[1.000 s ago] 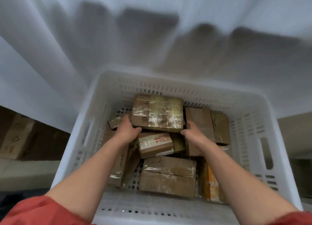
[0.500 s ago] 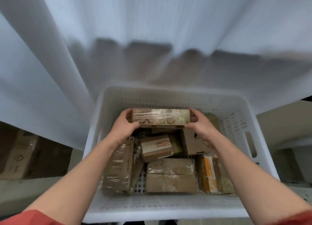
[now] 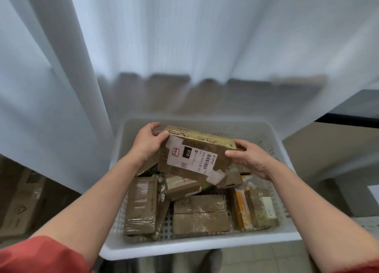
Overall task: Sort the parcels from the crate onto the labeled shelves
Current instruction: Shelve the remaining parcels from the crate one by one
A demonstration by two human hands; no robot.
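White curtain (image 3: 184,37) fills the background of the head view; blurred brownish shapes are seen through its lower part and cannot be identified. No labeled shelf is made out in frame. White perforated crate (image 3: 205,246) is seen below; what it rests on cannot be told. Change: a second ago the held parcel (image 3: 196,141) was lying flat on top of the pile inside the crate, with both hands at its ends. Half a second ago it was raised edge-on. Now it is lifted clear of the pile, above the crate's far half, and tipped so that its label (image 3: 190,160) is turned toward the camera. Left hand (image 3: 147,143) is clamped on the left end, fingers (image 3: 152,127) curled over the far top corner and thumb on the near edge. Right hand (image 3: 252,160) is clamped on the right end, thumb on the near face and other fingers wrapped behind. Black block on the label is read as "010"; the rest of the print is too small to be trusted. Left in the crate: taped parcel (image 3: 141,205) at left, small parcel (image 3: 182,185) just under the held one, wide parcel (image 3: 201,213) at centre front, orange-and-white parcel (image 3: 254,209) at right. Judged for the task: pick is done and label check is in hand; the shelf is presumably given by "010". Carry and placement are not yet done, and most of the crate remains to be sorted. Cardboard boxes (image 3: 20,201) are seen far left, outside the crate.
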